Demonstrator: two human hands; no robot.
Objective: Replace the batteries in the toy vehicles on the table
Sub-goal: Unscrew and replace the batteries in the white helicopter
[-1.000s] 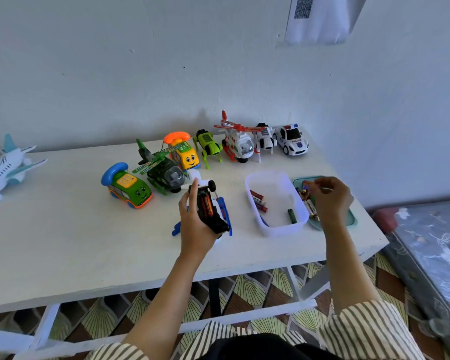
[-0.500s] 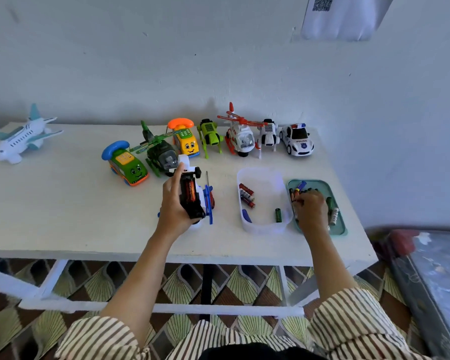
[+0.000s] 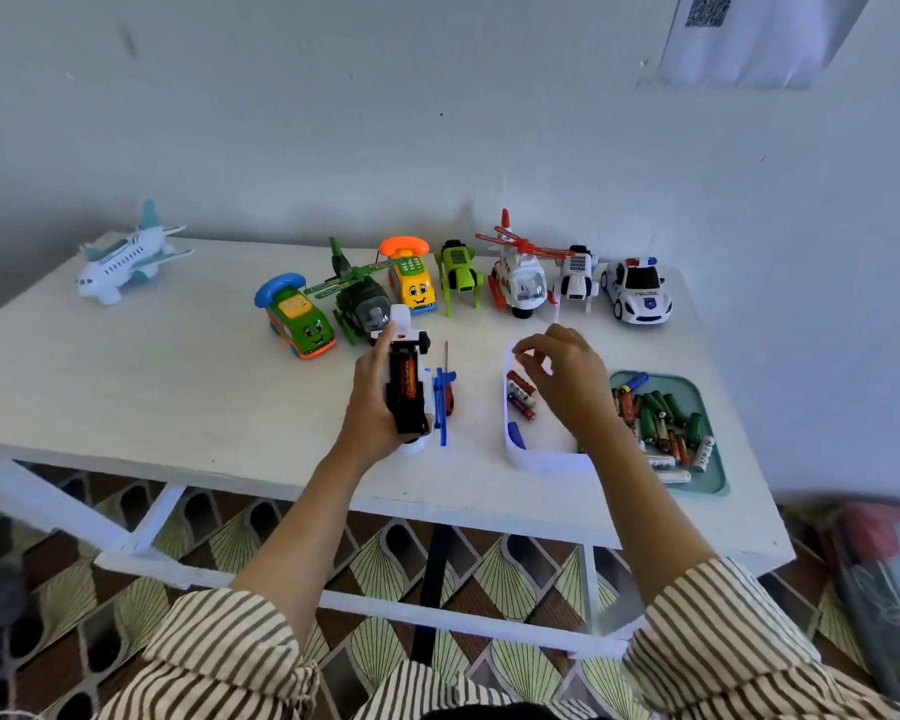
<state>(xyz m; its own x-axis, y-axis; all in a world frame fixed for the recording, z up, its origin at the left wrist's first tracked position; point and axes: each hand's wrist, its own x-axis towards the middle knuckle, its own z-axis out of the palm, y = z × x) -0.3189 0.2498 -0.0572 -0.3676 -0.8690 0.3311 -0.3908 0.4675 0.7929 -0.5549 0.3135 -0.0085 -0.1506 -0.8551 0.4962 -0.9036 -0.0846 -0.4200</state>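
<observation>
Near edge: a person in striped sleeves [image 3: 219, 652] stands at the white desk [image 3: 126, 397]. The left hand [image 3: 372, 407] has its grip wrapped round a white-and-black plastic toy vehicle with blue blades [image 3: 404, 407]. It's held belly-up so the open battery bay faces the person, and a red-orange cell [image 3: 409, 379] sits in the bay. My read: mid-swap on this one. Just right of it a red-handled screwdriver [image 3: 449, 397] lies flat on the desk, parked within reach, probably for the cover screw. Next right is a white rectangular plastic tray [image 3: 536, 462] holding a few red-and-white cells [image 3: 520, 400] and a small blue plastic piece [image 3: 515, 435]. The right hand [image 3: 567, 387] hovers over it, fingers curled, thumb near the fingertips. The grip looks like a pinch, but I can't tell if anything is in it. Beside that is a teal plastic tray [image 3: 718, 459] piled with green, red and silver batteries [image 3: 661, 423]. The two trays likely split used from fresh; which is which is unconfirmed. Far edge, lined up along the wall clear of the work zone: green car with blue handset [image 3: 297, 324], dark green helicopter [image 3: 362, 304], yellow car with orange handset [image 3: 411, 285], lime green vehicle [image 3: 458, 272], white-and-red helicopter [image 3: 520, 280], small white vehicle [image 3: 575, 278], white police car [image 3: 637, 293]. A white toy airplane [image 3: 123, 259] sits alone at far left.
</observation>
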